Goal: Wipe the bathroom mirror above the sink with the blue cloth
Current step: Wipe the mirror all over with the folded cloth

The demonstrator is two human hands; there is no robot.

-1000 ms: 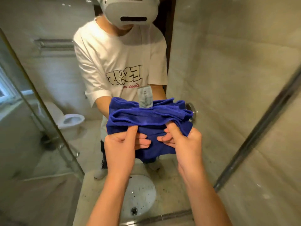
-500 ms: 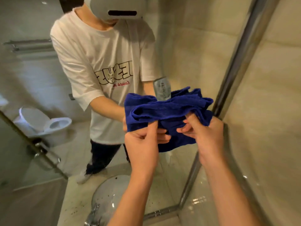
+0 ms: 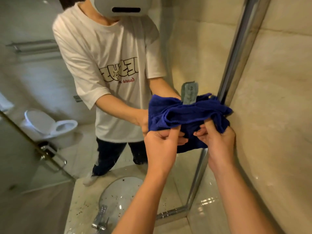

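Note:
A bunched blue cloth (image 3: pixel 184 114) with a grey label sticking up from its top is held up close to the mirror (image 3: pixel 182 53), near the mirror's right metal frame. My left hand (image 3: pixel 162 146) pinches the cloth's lower left part, thumb on the front. My right hand (image 3: pixel 217 139) pinches its lower right part the same way. The mirror fills the left and centre of the view and reflects me in a white T-shirt. Part of the cloth hangs below my fingers.
The mirror's metal frame (image 3: pixel 236 53) runs diagonally at the right, with a beige tiled wall (image 3: pixel 276 98) beyond it. Below lie the sink basin (image 3: pixel 121 195) and a chrome faucet (image 3: pixel 99 220) on a speckled counter. A toilet (image 3: pixel 50 127) and a glass door appear reflected at left.
The view has swung right and down, so the cloth and both hands now sit next to the mirror's right frame. Both hands keep the same pinch on the cloth.

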